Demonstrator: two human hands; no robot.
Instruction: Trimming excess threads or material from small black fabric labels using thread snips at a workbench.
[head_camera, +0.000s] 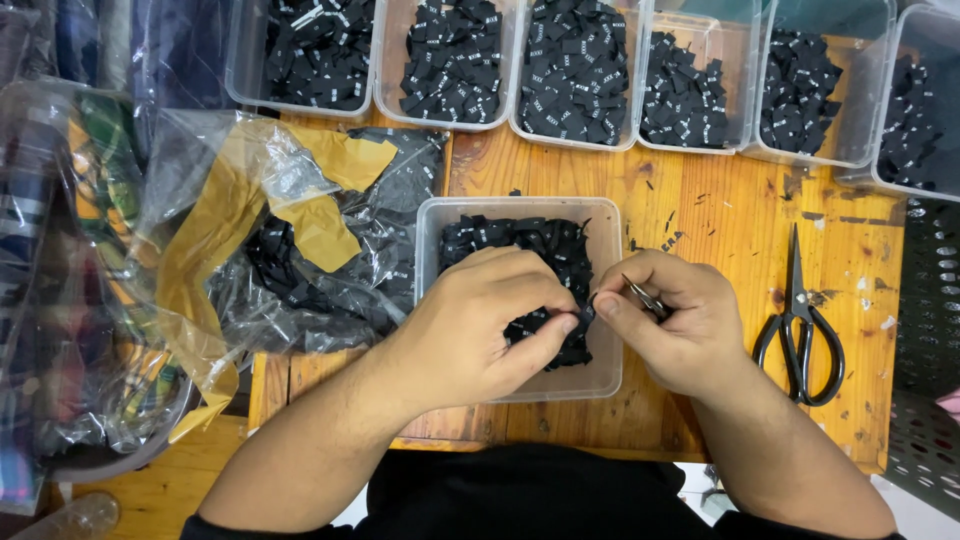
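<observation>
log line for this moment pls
left hand pinches black label | right hand holds snips | over clear tub | scissors idle

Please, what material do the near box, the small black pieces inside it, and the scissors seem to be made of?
The near box looks like clear, slightly frosted plastic: the wooden table shows through its walls. The small black pieces seem to be woven fabric labels, matte, with pale marks. The scissors appear to be dark metal blades with glossy black looped handles, possibly painted or coated.

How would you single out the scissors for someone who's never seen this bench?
On the wooden table, look right of the right hand, past the clear tub. The black scissors lie closed, blades pointing away: the only metal tool lying loose.
</observation>
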